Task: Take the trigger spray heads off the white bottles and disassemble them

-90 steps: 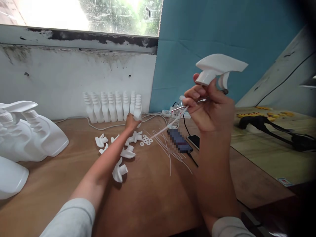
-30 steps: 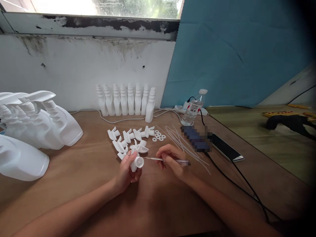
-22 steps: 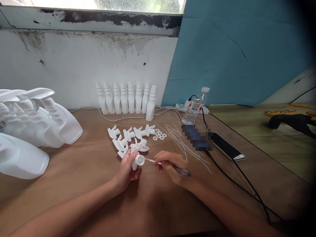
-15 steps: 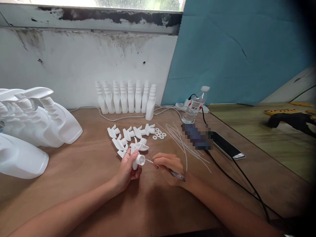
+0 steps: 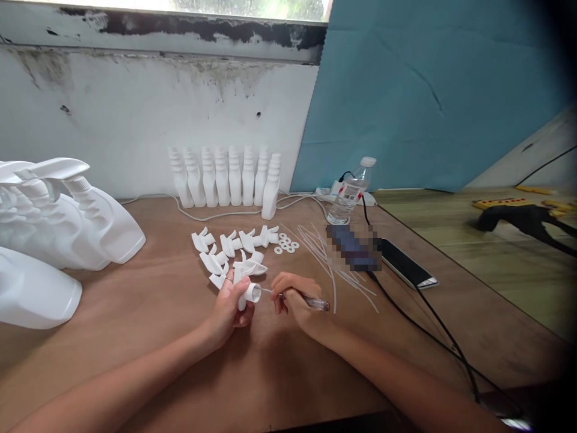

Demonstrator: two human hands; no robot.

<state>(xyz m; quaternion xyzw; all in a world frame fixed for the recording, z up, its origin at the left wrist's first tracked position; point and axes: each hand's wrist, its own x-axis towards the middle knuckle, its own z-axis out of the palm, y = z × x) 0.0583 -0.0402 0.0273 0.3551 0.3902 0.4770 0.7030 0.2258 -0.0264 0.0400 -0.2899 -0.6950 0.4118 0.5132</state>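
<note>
My left hand [image 5: 232,307] is closed around a white spray bottle trigger head [image 5: 253,293], its ribbed collar turned to the right. In my right hand [image 5: 297,297] is a slim screwdriver-like tool [image 5: 319,303] with a clear handle. Its thin metal shaft points left at the collar's opening; whether the tip is inside I cannot tell. Just beyond my left hand lie several more white trigger heads [image 5: 229,243]. To their right sits a cluster of small white ring washers [image 5: 285,243]. Thin clear tubes [image 5: 334,282] are scattered past my right hand.
Several small white bottles [image 5: 235,180] stand in a row by the wall. Large white spray bottles [image 5: 108,225] fill the left side. A water bottle [image 5: 347,198], a phone [image 5: 408,263], a blurred-out object [image 5: 354,248] and black cables [image 5: 401,313] occupy the right.
The view has shifted slightly, so everything sits a little further left. My right hand has turned a little, and the tool's handle lies flatter. Both hands keep their hold.
</note>
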